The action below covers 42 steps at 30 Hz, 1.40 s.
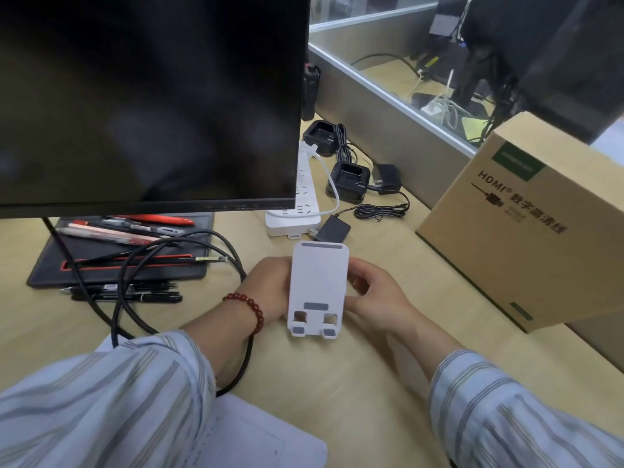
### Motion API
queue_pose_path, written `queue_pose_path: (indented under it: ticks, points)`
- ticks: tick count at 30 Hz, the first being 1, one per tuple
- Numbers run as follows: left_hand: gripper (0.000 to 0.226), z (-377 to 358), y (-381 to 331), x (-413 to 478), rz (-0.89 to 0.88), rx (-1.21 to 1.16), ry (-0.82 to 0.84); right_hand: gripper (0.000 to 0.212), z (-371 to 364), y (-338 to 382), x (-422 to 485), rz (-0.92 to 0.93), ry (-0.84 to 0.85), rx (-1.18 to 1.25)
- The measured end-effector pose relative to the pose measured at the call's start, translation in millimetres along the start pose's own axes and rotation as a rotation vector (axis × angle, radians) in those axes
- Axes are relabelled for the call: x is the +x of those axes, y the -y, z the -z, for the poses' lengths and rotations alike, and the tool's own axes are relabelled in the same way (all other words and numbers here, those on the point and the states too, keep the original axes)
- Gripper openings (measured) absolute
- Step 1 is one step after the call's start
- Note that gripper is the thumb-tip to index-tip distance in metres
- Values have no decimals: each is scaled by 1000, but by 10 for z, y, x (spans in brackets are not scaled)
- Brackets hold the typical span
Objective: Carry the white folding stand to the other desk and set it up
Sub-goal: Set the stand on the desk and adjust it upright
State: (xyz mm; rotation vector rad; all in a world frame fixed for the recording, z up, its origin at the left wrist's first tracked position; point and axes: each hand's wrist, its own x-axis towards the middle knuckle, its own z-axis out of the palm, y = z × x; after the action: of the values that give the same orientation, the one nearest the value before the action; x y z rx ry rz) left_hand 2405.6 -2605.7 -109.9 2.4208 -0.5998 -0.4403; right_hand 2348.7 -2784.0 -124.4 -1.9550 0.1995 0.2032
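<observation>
The white folding stand [317, 285] is held upright just above the light wooden desk [354, 373], its flat face with grey pads toward me and two small hooks at its lower edge. My left hand [266, 292], with a red bead bracelet on the wrist, grips its left side from behind. My right hand [374, 298] holds its right edge, fingers curled round the back. The back of the stand is hidden.
A black monitor [148, 96] looms at the left over a black mat [111, 265] with several pens and looping black cables [175, 298]. A white power strip [297, 201], black chargers [347, 180] and a cardboard HDMI box [526, 238] lie behind and right. A paper sheet [256, 440] lies near me.
</observation>
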Motion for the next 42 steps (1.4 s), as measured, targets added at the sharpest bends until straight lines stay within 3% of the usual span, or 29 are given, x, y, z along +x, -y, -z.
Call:
queue_pose_path:
  ticks: [5, 12, 17, 22, 24, 26, 27, 29, 32, 34, 38, 42]
  points:
    - [28, 67, 60, 91, -33, 78, 69, 64, -67, -108, -31, -27, -15, 12]
    - [38, -140, -91, -151, 100, -72, -229, 54, 48, -27, 57, -25, 44, 47]
    - [37, -152, -64, -132, 107, -119, -175, 49, 72, -21, 88, -5, 66, 35]
    - [34, -144, 28, -101, -20, -57, -31, 69, 39, -37, 41, 42, 88, -158]
    - [24, -197, 103, -83, -136, -143, -2, 75, 61, -11, 38, 94, 130, -305]
    - [13, -167, 169, -75, 1, -467, -17, 79, 80, -3, 52, 136, 143, -359]
    - [11, -183, 148, -64, -22, -441, -13, 79, 79, -19, 65, 144, 139, -358]
    - [22, -196, 118, -44, -97, -183, 0, 77, 69, -41, 69, 149, 116, -339]
    - [56, -178, -2, -81, 25, -84, -90, 75, 64, -86, 82, 133, 73, -326]
    - [49, -241, 43, -67, 18, -134, -109, 73, 83, -104, 109, 127, 62, -324]
    - [15, -239, -79, -98, 92, -223, -194, 63, 128, -109, 213, 115, 66, -330]
    - [11, -262, -205, -197, 61, -232, -240, 57, 125, -91, 267, 120, 64, -332]
